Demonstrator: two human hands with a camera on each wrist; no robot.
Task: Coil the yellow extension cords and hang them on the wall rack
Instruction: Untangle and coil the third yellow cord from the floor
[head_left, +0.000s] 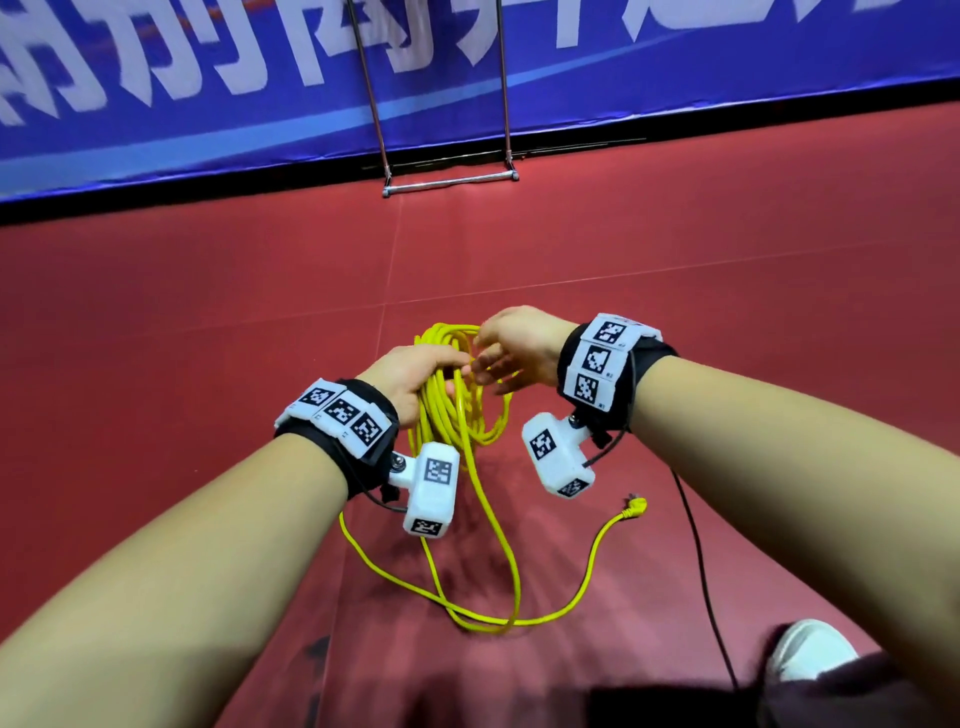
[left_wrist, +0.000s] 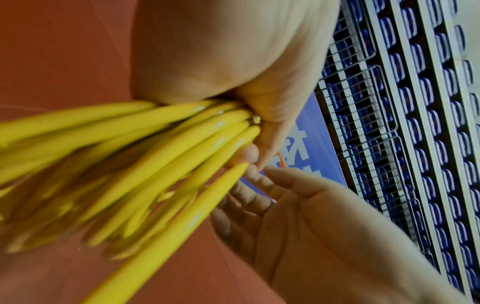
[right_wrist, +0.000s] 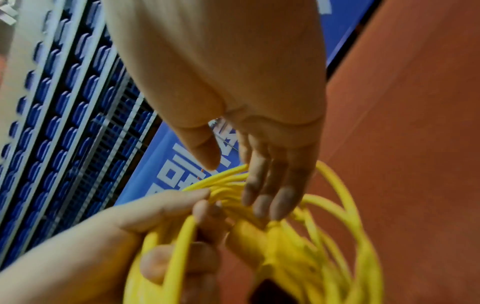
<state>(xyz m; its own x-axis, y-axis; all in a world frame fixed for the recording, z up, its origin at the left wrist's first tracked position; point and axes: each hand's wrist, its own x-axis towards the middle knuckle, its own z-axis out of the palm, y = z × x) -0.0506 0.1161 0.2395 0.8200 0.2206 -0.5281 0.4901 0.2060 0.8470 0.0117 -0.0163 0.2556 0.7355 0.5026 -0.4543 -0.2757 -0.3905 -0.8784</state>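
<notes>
hidden: left hand fingers buried in coil
cord: yellow, looped, gripped by left hand; tail and plug on floor
right hand: fingers spread, touching loops
blur: wrist views smeared

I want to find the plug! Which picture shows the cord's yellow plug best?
The head view: the yellow plug lies in plain sight on the red floor. Neither wrist view clearly shows it, only blurred yellow cord loops.
</notes>
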